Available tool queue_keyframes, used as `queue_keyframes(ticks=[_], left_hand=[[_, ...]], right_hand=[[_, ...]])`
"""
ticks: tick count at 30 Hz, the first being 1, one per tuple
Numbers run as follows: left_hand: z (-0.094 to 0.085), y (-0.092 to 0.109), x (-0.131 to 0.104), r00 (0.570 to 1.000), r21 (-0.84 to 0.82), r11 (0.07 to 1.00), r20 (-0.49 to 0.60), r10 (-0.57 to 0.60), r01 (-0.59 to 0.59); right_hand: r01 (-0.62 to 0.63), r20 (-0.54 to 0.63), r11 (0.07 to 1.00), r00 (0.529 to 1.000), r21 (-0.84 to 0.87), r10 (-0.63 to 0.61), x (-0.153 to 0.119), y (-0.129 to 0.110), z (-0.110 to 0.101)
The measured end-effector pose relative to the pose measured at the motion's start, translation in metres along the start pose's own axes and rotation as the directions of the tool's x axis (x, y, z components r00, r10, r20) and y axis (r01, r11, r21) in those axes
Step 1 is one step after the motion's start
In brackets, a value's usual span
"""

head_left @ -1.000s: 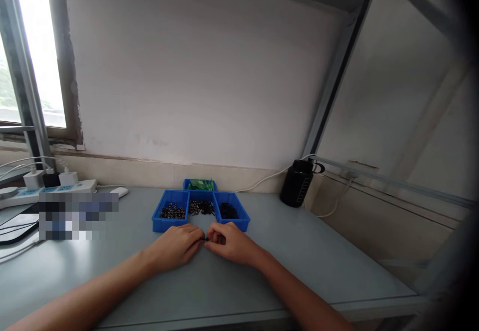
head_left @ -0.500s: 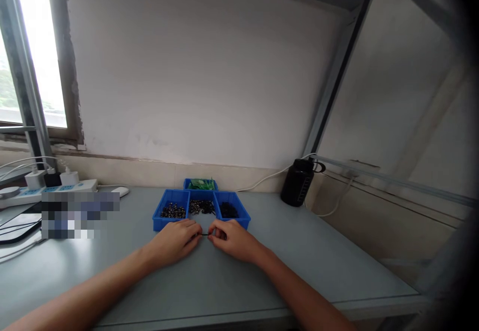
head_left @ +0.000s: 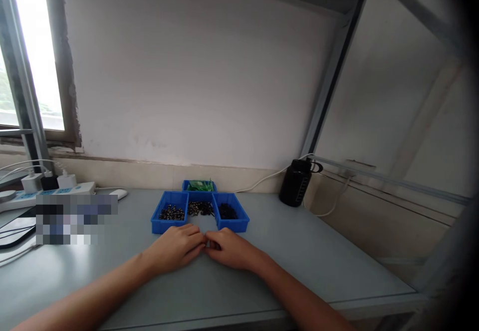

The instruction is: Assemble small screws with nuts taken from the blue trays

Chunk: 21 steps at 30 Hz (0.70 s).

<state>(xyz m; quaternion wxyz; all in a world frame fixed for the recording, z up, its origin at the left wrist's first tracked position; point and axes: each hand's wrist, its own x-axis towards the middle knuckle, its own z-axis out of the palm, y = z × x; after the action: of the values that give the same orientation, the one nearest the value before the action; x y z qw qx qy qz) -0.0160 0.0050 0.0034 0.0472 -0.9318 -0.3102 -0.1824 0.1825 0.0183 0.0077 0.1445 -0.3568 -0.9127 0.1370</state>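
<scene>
My left hand (head_left: 177, 247) and my right hand (head_left: 232, 250) meet fingertip to fingertip just in front of the blue bins. Both are closed in a pinch. Between them the thin black rod-like piece seen a moment ago is now hidden by the fingers. Beyond my left hand, a blue bin (head_left: 160, 227) holds small metallic parts (head_left: 172, 213). A middle blue bin (head_left: 201, 196) contains mixed metallic and black small pieces (head_left: 202, 208). Behind my right hand, another blue bin (head_left: 232, 226) has small black parts (head_left: 227, 211) in it.
At the back, a blue bin (head_left: 184, 186) holds green items (head_left: 200, 185). A black bottle (head_left: 295, 183) stands to the right by the wall. On the left lie a power strip (head_left: 84, 188) with chargers, a white mouse (head_left: 119, 193) and a dark flat device (head_left: 17, 228) with cables.
My hands have come together, closing the gap where the thin black piece showed. Both hands now sit slightly lower in view, a little farther from the bins.
</scene>
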Motion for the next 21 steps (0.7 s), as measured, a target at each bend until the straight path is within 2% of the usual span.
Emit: queue_keyframes(ticks=[6,11,16,21], left_hand=[[0.0,-0.009,0.0,0.99,-0.059,0.989,-0.025,-0.139,0.138],[0.002,-0.005,0.0,0.977,-0.192,0.958,0.029,-0.211,0.212],[0.003,-0.002,0.001,0.978,-0.355,0.911,0.094,-0.185,0.207],[0.0,0.0,0.002,0.98,-0.462,0.864,0.104,-0.17,0.2]], right_hand=[[-0.044,-0.087,0.993,0.995,0.113,0.054,0.0,0.004,-0.009],[-0.026,-0.093,0.977,0.995,0.212,0.047,-0.001,0.003,-0.012],[0.033,-0.123,0.98,0.992,0.197,-0.008,-0.002,0.0,-0.011],[0.073,-0.158,0.984,0.986,0.161,-0.048,-0.003,-0.001,-0.008]])
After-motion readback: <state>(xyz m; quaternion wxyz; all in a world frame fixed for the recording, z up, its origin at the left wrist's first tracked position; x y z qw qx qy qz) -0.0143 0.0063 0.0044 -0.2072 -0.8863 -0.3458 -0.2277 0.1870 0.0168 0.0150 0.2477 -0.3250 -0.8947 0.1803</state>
